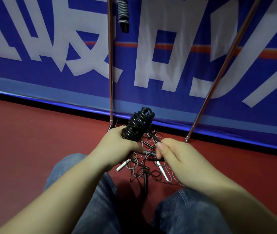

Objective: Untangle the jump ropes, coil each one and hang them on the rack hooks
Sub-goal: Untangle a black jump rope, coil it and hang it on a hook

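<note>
A coiled black jump rope point(137, 125) is gripped upright in the left hand point(117, 147) above a tangle of ropes point(148, 164) on the red floor point(33, 149).

The left fingers are curled round the coil's lower end. The right hand point(176, 156) is held just beside it, its fingers pinched on a thin strand from the tangle. Black and white handles are seen in the pile, between two denim-clad knees. Two metal rack poles point(110, 65) are stood against a blue banner point(168, 65); a grey-and-black coiled rope point(123, 12) is hung at the top.
</note>
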### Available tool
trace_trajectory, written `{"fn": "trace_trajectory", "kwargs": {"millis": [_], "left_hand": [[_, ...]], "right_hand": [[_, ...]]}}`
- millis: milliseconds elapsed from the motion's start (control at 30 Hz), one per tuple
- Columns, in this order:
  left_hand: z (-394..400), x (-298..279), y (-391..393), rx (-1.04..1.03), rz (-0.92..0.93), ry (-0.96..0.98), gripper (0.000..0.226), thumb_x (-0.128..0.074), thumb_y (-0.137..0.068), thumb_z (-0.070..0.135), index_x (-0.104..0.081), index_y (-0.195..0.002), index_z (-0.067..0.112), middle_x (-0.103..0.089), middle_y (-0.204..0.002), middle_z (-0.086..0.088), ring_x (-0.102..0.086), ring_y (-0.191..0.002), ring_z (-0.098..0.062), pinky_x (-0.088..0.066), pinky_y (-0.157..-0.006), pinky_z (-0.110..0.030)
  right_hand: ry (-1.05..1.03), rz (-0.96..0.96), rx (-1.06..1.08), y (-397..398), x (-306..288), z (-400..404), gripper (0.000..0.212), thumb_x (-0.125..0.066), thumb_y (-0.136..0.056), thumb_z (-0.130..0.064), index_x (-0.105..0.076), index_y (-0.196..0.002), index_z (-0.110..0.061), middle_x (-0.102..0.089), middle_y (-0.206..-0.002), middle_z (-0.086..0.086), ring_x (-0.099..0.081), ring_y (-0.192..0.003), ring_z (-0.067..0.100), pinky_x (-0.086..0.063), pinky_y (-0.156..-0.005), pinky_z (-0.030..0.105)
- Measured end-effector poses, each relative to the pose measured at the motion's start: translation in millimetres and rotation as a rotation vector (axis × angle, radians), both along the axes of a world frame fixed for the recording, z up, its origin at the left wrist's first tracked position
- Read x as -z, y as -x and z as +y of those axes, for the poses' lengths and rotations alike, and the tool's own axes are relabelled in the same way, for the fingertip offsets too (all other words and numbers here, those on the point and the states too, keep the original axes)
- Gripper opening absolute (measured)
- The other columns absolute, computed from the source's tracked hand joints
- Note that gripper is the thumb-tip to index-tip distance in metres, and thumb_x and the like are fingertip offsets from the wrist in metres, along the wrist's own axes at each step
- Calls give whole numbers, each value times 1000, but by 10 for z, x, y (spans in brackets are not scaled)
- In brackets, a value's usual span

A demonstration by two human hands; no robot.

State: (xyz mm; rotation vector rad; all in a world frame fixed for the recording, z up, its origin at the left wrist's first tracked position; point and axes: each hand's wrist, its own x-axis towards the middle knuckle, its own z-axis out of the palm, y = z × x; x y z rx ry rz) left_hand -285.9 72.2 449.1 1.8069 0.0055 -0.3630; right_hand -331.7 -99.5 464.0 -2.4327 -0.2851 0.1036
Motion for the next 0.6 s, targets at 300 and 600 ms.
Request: {"fn": "trace_trajectory", "kwargs": {"millis": [300, 600], "left_hand": [[-12, -39, -45, 195, -133, -539, 27, -67, -72, 4, -53, -76, 27, -58, -66, 4, -55, -56, -14, -42, -52, -21], [-22, -235, 103, 696, -91, -200, 27, -73, -70, -3, -54, -76, 15, -49, -57, 7, -46, -50, -8, -38, -54, -23]], "right_hand": [[444, -108, -187, -10, -553, -16, 27, -43, -92, -48, -54, -81, -25, -46, -62, -7, -42, -56, 7, -30, -51, 23], [-338, 181, -256, -368, -642, -201, 21, -76, -63, -37, -70, -62, -16, -66, -60, 2, -57, -55, 10, -45, -55, 16]]}}
